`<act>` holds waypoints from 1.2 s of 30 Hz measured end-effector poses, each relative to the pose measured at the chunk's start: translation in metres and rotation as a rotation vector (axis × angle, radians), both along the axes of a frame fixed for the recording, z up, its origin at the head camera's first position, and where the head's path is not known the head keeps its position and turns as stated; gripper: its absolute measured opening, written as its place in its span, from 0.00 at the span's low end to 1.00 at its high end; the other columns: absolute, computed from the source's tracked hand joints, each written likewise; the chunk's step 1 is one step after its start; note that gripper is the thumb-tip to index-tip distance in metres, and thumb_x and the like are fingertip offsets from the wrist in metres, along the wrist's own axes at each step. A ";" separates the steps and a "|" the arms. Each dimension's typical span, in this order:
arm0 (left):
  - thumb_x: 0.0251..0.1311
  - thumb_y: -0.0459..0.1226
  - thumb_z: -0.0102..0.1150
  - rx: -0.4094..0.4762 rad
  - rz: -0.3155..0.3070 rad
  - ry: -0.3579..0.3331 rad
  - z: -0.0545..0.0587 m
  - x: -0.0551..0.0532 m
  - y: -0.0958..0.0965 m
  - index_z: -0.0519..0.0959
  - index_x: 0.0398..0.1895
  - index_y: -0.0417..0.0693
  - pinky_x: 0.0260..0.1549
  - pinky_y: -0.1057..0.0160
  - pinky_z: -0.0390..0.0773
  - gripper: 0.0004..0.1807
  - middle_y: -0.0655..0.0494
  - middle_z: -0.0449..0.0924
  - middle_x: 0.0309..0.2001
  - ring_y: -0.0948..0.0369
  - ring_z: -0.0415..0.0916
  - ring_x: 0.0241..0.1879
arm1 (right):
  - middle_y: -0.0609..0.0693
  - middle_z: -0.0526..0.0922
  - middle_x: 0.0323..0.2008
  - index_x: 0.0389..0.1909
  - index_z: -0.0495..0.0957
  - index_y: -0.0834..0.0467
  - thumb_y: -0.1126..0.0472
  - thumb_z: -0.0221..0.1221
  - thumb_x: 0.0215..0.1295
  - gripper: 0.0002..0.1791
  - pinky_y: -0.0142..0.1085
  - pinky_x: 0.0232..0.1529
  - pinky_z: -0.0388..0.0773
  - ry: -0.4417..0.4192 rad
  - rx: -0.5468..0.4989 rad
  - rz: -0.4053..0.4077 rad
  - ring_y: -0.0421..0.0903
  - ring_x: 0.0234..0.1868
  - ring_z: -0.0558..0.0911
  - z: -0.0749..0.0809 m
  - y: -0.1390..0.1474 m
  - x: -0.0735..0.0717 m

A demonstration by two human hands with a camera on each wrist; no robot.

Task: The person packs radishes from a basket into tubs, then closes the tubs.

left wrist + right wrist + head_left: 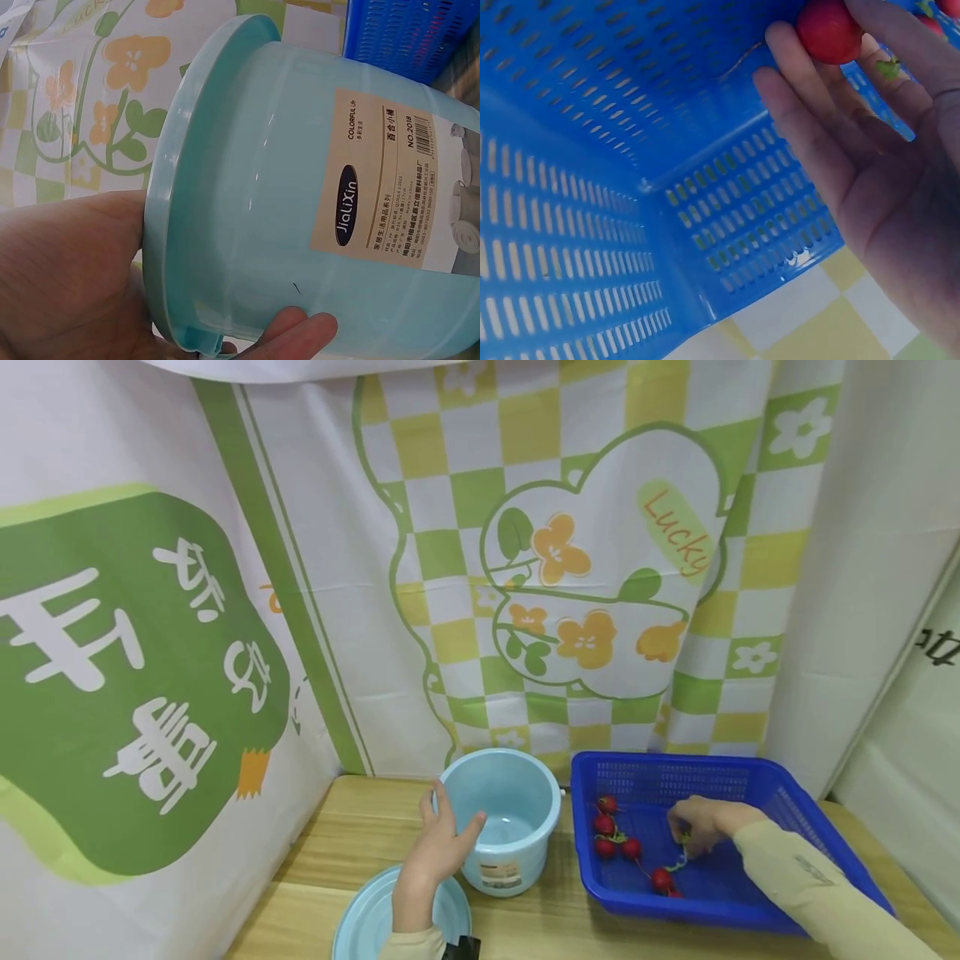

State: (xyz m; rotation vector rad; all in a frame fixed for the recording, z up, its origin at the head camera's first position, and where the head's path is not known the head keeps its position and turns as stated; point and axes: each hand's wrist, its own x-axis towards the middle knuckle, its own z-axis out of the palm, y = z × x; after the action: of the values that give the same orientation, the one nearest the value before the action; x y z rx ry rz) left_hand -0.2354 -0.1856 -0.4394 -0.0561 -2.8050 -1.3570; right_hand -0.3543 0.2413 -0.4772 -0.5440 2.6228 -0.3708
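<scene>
A light blue plastic bucket with a paper label stands upright on the table, its inside bare at the bottom. My left hand grips it at the left side of the rim; in the left wrist view, fingertips press the outer wall under the rim. Inside the blue perforated basket, my right hand pinches a red radish between thumb and fingers, with its thin root trailing. Several other radishes lie along the basket's left side and near its front.
A round light blue lid lies on the wooden table at front left, partly under my left forearm. The basket stands close to the bucket's right. A printed cloth hangs behind, with pale curtains at both sides.
</scene>
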 end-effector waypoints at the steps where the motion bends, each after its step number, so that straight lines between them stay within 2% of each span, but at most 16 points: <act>1: 0.78 0.54 0.53 0.000 0.000 0.002 0.000 0.000 0.000 0.30 0.83 0.30 0.54 0.32 0.78 0.55 0.24 0.29 0.81 0.25 0.75 0.58 | 0.49 0.77 0.28 0.31 0.78 0.56 0.73 0.74 0.54 0.15 0.37 0.29 0.76 0.004 -0.011 0.004 0.44 0.26 0.79 0.001 0.000 -0.001; 7: 0.77 0.55 0.54 0.001 0.003 0.012 0.001 0.000 0.000 0.31 0.83 0.30 0.56 0.32 0.76 0.56 0.24 0.30 0.81 0.25 0.72 0.61 | 0.46 0.77 0.28 0.32 0.79 0.57 0.72 0.72 0.52 0.13 0.34 0.28 0.77 0.066 -0.122 0.108 0.41 0.24 0.78 0.015 -0.002 -0.005; 10: 0.77 0.55 0.54 0.005 0.008 0.014 0.002 0.000 0.000 0.32 0.83 0.29 0.58 0.32 0.75 0.57 0.24 0.30 0.81 0.25 0.70 0.64 | 0.45 0.77 0.30 0.33 0.80 0.56 0.69 0.73 0.52 0.12 0.34 0.31 0.77 0.087 -0.194 0.175 0.39 0.28 0.77 0.021 -0.001 -0.009; 13: 0.77 0.55 0.54 0.001 0.017 0.017 0.002 0.000 0.000 0.32 0.83 0.29 0.60 0.32 0.74 0.56 0.24 0.30 0.81 0.26 0.69 0.65 | 0.45 0.79 0.34 0.36 0.81 0.55 0.65 0.73 0.55 0.11 0.35 0.33 0.77 0.053 -0.285 0.226 0.38 0.31 0.77 0.022 -0.003 -0.013; 16: 0.77 0.54 0.54 -0.005 0.023 0.025 0.000 0.002 0.000 0.33 0.83 0.29 0.61 0.32 0.73 0.55 0.23 0.31 0.81 0.25 0.67 0.67 | 0.46 0.81 0.37 0.39 0.82 0.54 0.64 0.71 0.60 0.09 0.35 0.32 0.78 -0.018 -0.385 0.252 0.40 0.32 0.78 0.022 -0.007 -0.017; 22: 0.77 0.54 0.54 -0.008 0.017 0.044 0.000 0.002 0.001 0.33 0.83 0.27 0.59 0.32 0.74 0.55 0.23 0.31 0.80 0.25 0.69 0.65 | 0.54 0.82 0.38 0.44 0.81 0.59 0.66 0.67 0.67 0.08 0.38 0.32 0.82 -0.158 -0.555 0.264 0.46 0.33 0.81 0.024 -0.013 -0.020; 27: 0.77 0.55 0.54 -0.008 0.016 0.053 0.001 0.002 0.003 0.34 0.83 0.28 0.59 0.32 0.74 0.55 0.23 0.32 0.80 0.26 0.69 0.64 | 0.59 0.82 0.45 0.48 0.81 0.62 0.65 0.65 0.72 0.08 0.49 0.43 0.86 -0.239 -0.654 0.227 0.56 0.43 0.86 0.027 -0.013 -0.023; 30: 0.77 0.55 0.54 -0.007 0.019 0.052 0.001 0.001 0.005 0.34 0.83 0.28 0.60 0.32 0.74 0.55 0.23 0.33 0.81 0.26 0.69 0.65 | 0.62 0.81 0.48 0.52 0.79 0.65 0.65 0.63 0.75 0.10 0.53 0.49 0.85 -0.266 -0.731 0.213 0.63 0.48 0.86 0.029 -0.013 -0.025; 36: 0.77 0.55 0.54 -0.010 0.026 0.044 -0.001 0.001 0.006 0.34 0.84 0.29 0.62 0.32 0.71 0.55 0.24 0.33 0.81 0.26 0.66 0.68 | 0.71 0.77 0.54 0.55 0.77 0.68 0.67 0.61 0.76 0.12 0.55 0.53 0.83 -0.271 -0.838 0.212 0.63 0.53 0.86 0.026 -0.020 -0.029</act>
State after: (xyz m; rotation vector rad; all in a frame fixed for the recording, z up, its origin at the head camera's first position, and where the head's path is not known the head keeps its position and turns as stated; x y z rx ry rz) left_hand -0.2347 -0.1796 -0.4406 -0.0492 -2.7668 -1.3193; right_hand -0.3829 0.2217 -0.4516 -0.9344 2.0348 -1.3787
